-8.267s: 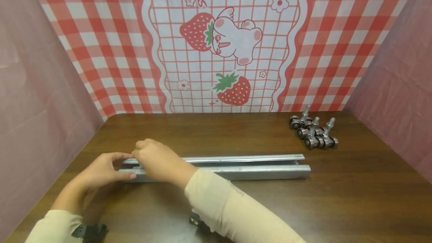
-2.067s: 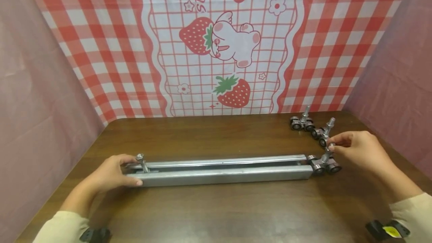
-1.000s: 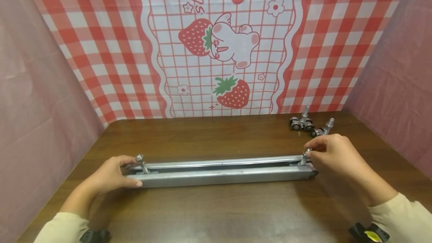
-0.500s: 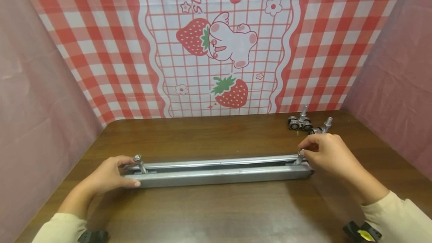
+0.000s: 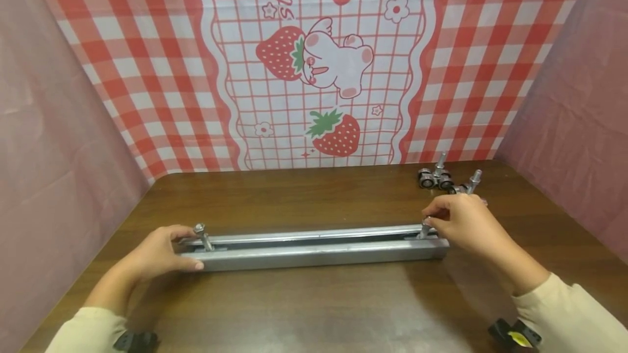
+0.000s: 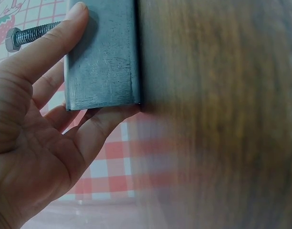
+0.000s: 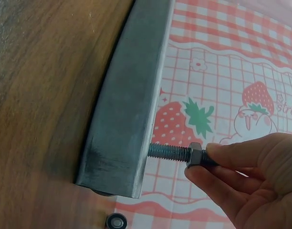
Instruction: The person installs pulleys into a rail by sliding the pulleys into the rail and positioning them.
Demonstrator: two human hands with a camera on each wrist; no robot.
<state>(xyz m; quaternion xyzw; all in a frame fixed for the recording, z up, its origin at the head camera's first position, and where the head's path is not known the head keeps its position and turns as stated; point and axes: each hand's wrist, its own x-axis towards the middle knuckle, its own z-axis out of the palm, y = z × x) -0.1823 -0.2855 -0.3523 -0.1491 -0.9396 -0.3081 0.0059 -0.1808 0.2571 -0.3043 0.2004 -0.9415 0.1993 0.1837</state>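
Note:
A long silver channel rail [image 5: 314, 257] lies across the table with its slot facing up. My left hand [image 5: 157, 252] holds its left end, thumb on the near wall [image 6: 105, 62] and fingers behind and around the end. Beside that hand a bolt [image 5: 203, 236] with a hex head stands up out of the slot. At the right end, my right hand [image 5: 468, 227] pinches the threaded bolt [image 7: 170, 152] of a roller trolley between thumb and fingers, at its hex nut [image 7: 195, 155]. That trolley's wheels are mostly hidden inside the rail.
Two more roller trolleys stand at the back right: one upright [image 5: 434, 178], the other [image 5: 473, 181] partly behind my right hand. The wooden table [image 5: 314, 309] meets a red-and-white strawberry cloth [image 5: 328, 70] at the back.
My right hand left the rail's left end, took a roller trolley from the back right and slid it leftward into the rail's right end. My left hand stayed on the left end.

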